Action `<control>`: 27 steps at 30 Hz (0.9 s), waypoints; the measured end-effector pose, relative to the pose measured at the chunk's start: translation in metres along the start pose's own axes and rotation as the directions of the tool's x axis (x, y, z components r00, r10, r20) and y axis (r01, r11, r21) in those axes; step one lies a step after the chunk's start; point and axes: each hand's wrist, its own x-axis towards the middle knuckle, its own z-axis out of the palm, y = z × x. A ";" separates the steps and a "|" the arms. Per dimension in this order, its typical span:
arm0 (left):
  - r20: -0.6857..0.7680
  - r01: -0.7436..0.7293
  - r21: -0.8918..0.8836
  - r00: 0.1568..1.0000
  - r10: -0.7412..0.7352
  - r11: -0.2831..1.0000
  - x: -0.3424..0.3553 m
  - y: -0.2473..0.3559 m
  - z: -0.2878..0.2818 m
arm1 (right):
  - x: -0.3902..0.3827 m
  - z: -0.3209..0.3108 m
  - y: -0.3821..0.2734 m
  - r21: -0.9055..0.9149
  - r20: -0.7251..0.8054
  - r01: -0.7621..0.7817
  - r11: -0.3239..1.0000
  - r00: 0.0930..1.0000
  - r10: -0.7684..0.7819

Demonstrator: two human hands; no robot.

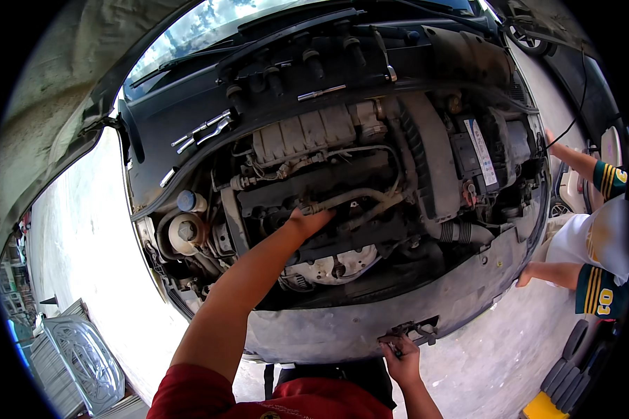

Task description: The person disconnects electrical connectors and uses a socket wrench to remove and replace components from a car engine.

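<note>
My left hand (310,219) reaches into the engine bay and touches the top of the engine beside a rubber hose (358,197); its fingers are mostly hidden. My right hand (402,355) is low at the front panel (328,328), by the hood latch (421,331), its fingers closed around a small dark item that I cannot make out. A translucent reservoir (187,232) sits at the bay's left, and a battery (478,152) at its right.
Wrenches and sockets (201,129) lie along the cowl. Another person (587,237) stands at the car's right side, hands near its edge. A cable (573,119) hangs there. Silver panels (84,356) lie on the floor at lower left; dark pads (562,366) at lower right.
</note>
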 end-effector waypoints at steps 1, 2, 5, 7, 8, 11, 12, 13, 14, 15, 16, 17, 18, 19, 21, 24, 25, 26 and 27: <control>-0.025 0.007 -0.083 1.000 -0.009 0.997 0.002 -0.005 0.007 | 0.000 0.001 -0.002 0.007 0.002 0.004 1.000 1.000 -0.004; -0.077 0.022 0.116 0.997 -0.013 0.993 0.003 -0.012 0.015 | 0.000 0.002 -0.004 0.015 0.006 0.010 1.000 1.000 -0.010; -0.251 0.201 -0.004 0.948 -0.196 0.980 -0.018 -0.055 0.063 | 0.004 0.013 -0.011 0.090 0.045 0.053 0.995 0.997 -0.057; -0.125 0.111 -0.137 0.984 -0.128 0.984 -0.044 -0.005 -0.003 | -0.008 0.000 0.000 0.043 -0.030 0.009 0.999 1.000 -0.008; -0.130 0.121 -0.231 0.979 -0.154 0.965 -0.077 0.006 -0.029 | -0.013 -0.003 0.002 0.044 -0.036 -0.001 0.999 0.999 0.002; -0.512 -0.066 -0.550 0.814 -0.274 0.833 -0.168 0.009 -0.023 | -0.035 -0.006 0.007 0.112 0.019 -0.290 0.951 0.957 0.289; -0.475 -0.067 -0.618 0.826 -0.304 0.783 -0.193 0.023 -0.026 | -0.035 -0.002 0.004 0.145 -0.013 -0.208 0.967 0.977 0.212; -0.442 -0.069 -0.676 0.834 -0.329 0.734 -0.220 0.037 -0.033 | -0.033 0.000 0.000 0.126 -0.007 -0.183 0.975 0.983 0.186; -0.345 -0.057 -0.776 0.872 -0.348 0.629 -0.244 0.049 -0.025 | -0.034 0.001 -0.005 0.100 0.003 -0.159 0.982 0.987 0.159; -0.243 -0.034 -0.861 0.904 -0.352 0.507 -0.265 0.064 -0.012 | -0.034 0.000 -0.009 0.069 0.016 -0.133 0.989 0.991 0.132; -0.204 -0.034 -0.889 0.923 -0.326 0.457 -0.283 0.085 0.003 | -0.034 -0.001 -0.011 0.067 0.001 -0.129 0.989 0.992 0.129; -0.167 -0.035 -0.914 0.941 -0.296 0.404 -0.296 0.112 0.019 | -0.035 -0.002 -0.012 0.062 -0.017 -0.124 0.990 0.992 0.126; -0.111 -0.004 -0.930 0.956 -0.272 0.367 -0.304 0.147 0.031 | -0.036 -0.003 -0.014 0.058 -0.033 -0.119 0.991 0.992 0.121; -0.022 0.036 -0.964 0.976 -0.216 0.262 -0.308 0.184 0.046 | -0.035 -0.006 -0.014 0.064 -0.091 -0.116 0.991 0.988 0.121; -0.143 -0.156 -0.947 0.987 0.067 0.279 -0.302 0.266 0.075 | -0.033 -0.019 -0.008 0.072 -0.216 -0.116 0.991 0.968 0.129; -0.090 -0.414 -0.882 0.616 0.783 0.224 -0.289 0.353 0.109 | -0.030 -0.044 0.002 0.133 -0.347 -0.161 0.978 0.917 0.198; -0.105 -0.467 -0.836 0.652 0.751 0.288 -0.290 0.351 0.104 | -0.028 -0.053 0.005 0.135 -0.364 -0.190 0.973 0.903 0.227; -0.125 -0.510 -0.784 0.687 0.716 0.353 -0.288 0.347 0.099 | -0.029 -0.058 0.007 0.170 -0.354 -0.241 0.956 0.890 0.287; -0.149 -0.545 -0.729 0.717 0.681 0.415 -0.285 0.341 0.087 | -0.031 -0.061 0.009 0.151 -0.363 -0.214 0.965 0.896 0.256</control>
